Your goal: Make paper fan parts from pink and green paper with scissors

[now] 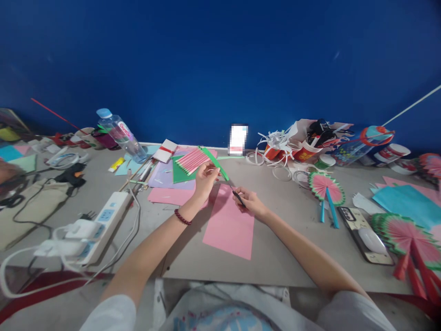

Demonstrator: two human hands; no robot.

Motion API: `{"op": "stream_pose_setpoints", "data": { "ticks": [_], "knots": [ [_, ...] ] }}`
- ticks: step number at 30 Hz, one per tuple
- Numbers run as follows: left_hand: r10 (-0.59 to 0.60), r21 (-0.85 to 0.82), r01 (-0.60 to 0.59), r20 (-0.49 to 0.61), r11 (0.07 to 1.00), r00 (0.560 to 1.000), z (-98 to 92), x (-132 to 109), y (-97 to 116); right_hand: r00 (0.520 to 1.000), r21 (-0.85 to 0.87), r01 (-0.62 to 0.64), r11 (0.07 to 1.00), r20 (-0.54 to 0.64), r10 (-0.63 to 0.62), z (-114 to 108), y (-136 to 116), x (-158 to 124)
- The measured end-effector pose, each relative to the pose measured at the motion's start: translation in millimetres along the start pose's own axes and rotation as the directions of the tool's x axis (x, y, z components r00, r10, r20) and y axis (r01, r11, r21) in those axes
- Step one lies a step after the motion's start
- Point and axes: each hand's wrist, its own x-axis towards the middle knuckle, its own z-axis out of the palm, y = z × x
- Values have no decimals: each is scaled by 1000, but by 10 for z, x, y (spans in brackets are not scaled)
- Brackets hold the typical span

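My left hand (207,174) is raised over the table, its fingers closed on a pink paper folded in narrow pleats (193,162) with a green strip (215,163) along one edge. My right hand (251,202) grips black-handled scissors (238,198), whose tip points up-left toward the lower end of the green strip. Whether the blades touch the strip I cannot tell. Beneath both hands lies a flat pink sheet (229,230). Behind my left hand are a green sheet (182,172) and purple paper (161,174).
To the left lie a power strip (110,216) with cables and a clear bottle (126,138). A phone (237,139) stands against the blue wall. At right are paper cups (305,151), round pleated fans (326,188), and a phone (353,230) under a white mouse (372,241).
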Motion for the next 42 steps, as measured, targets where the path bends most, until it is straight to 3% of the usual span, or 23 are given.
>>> {"op": "stream_pose_setpoints", "data": {
  "ticks": [42],
  "knots": [
    [-12, -14, 12, 0, 1000, 1000, -11, 24, 3, 1000, -19, 10, 1000, 7, -10, -25, 30, 5]
  ]
}}
